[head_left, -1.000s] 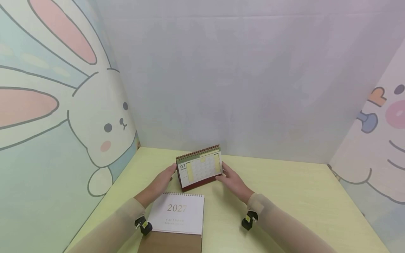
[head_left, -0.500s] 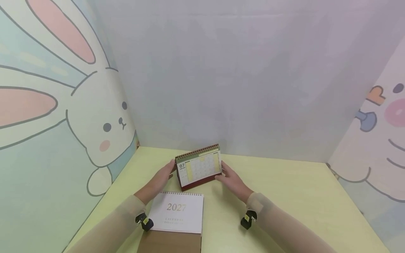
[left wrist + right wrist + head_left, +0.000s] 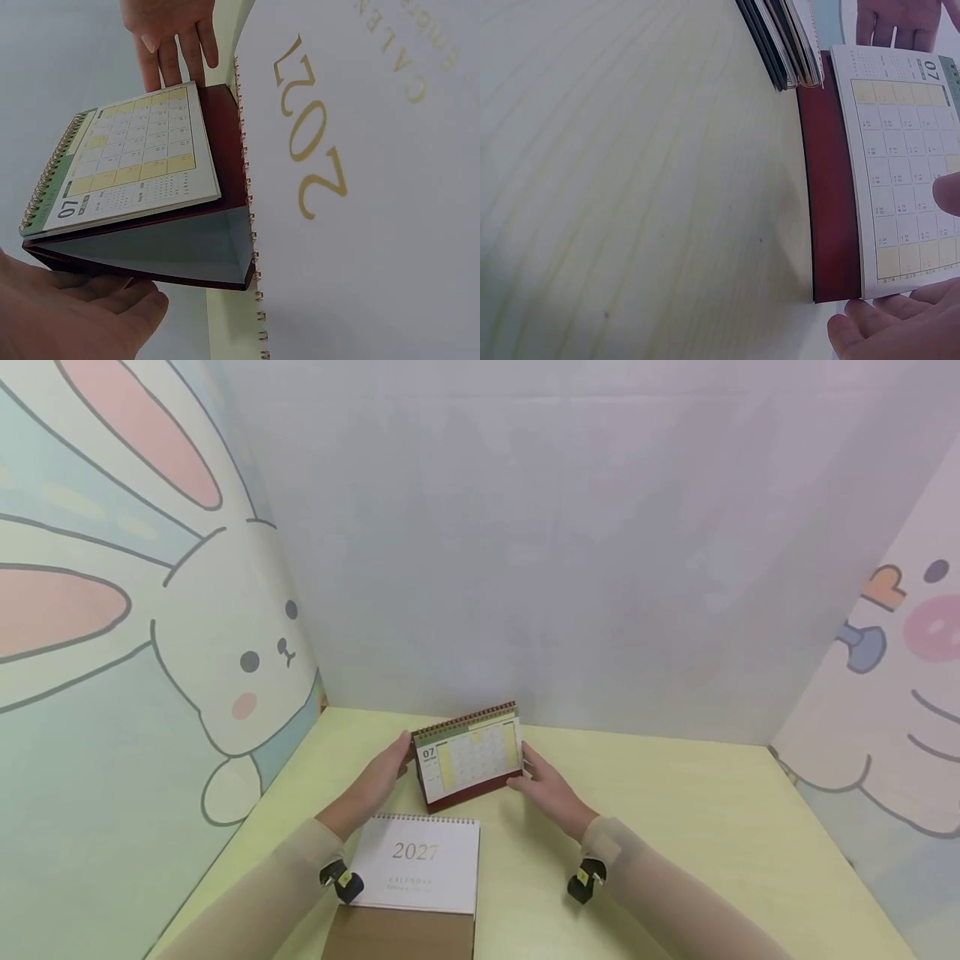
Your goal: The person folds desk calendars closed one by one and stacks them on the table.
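A small spiral desk calendar (image 3: pixel 472 760), its page marked 07 and its base dark red, stands tented and turned at an angle on the table. My left hand (image 3: pixel 375 783) lies along its left side, the loosely extended fingers (image 3: pixel 135 304) near the back edge of the stand. On the right side is my right hand (image 3: pixel 551 793), fingers extended beside the edge; in the right wrist view the thumb (image 3: pixel 949 193) overlaps the page. Whether either hand presses on it is unclear. A larger white calendar (image 3: pixel 420 864) reading 2027 lies closer to me, its brown base towards me.
The pale yellow table (image 3: pixel 675 827) reaches back to a plain grey wall (image 3: pixel 540 543). Rabbit-painted panels (image 3: pixel 225 652) flank the left side, with another cartoon panel (image 3: pixel 885 710) on the right. Both wrists carry small black cameras (image 3: pixel 347 885).
My left hand has slid slightly up and forward along the small calendar's left side. The right hand and both calendars keep nearly the same places; the view has shifted a little.
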`<state>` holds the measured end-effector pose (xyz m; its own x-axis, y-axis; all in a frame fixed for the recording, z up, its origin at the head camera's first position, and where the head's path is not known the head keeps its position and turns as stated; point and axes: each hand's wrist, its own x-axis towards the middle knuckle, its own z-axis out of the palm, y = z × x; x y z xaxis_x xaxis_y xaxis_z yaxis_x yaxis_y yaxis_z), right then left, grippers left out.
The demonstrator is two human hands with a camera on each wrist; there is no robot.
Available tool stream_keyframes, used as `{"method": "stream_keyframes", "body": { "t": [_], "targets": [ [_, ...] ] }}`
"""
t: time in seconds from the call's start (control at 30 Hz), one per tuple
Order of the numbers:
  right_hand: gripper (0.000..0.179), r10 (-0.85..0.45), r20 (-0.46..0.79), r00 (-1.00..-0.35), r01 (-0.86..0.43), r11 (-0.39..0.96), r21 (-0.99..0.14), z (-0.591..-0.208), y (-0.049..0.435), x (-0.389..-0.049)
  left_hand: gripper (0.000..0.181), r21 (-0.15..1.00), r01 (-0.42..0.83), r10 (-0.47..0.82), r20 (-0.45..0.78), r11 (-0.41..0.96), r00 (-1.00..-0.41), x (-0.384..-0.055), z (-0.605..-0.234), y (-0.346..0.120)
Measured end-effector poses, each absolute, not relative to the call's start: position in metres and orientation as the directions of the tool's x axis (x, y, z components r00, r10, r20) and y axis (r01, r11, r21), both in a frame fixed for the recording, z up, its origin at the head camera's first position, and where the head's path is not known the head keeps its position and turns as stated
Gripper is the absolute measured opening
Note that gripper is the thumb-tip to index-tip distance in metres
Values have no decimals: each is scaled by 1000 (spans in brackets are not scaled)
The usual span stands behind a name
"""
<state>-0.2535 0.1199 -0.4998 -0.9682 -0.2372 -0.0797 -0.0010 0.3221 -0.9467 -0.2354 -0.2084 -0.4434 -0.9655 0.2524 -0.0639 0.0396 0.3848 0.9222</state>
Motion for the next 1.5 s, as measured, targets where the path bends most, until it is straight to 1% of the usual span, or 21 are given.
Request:
{"method": "stream_keyframes", "body": {
  "t": [0.17,0.37,0.5,0.77,1.03,1.27,1.5],
  "targets": [
    [93,-237,-85,-968,3,329,-944,-502,120,-254,87,924,45,256,-58,380,-965,-237,-439,-209],
    [92,-235,-73,-969,-8,325,-946,-503,120,-256,79,923,90,253,-8,375,-967,-241,-431,-209],
    [91,-241,-65,-968,-16,322,-947,-502,120,-257,81,921,118,263,19,370,-965,-243,-426,-210],
    [90,-256,-60,-965,-23,311,-950,-502,121,-257,80,922,124,267,24,368,-964,-243,-419,-211],
    [88,-248,-68,-966,-15,320,-947,-502,122,-256,73,926,162,289,61,341,-955,-242,-415,-211],
    [88,-255,-64,-965,-20,314,-949,-502,122,-256,73,923,193,300,91,333,-950,-240,-412,-209],
    [85,-264,-64,-962,-22,313,-950,-501,123,-255,66,909,244,311,137,338,-940,-237,-413,-206]
  ]
}}
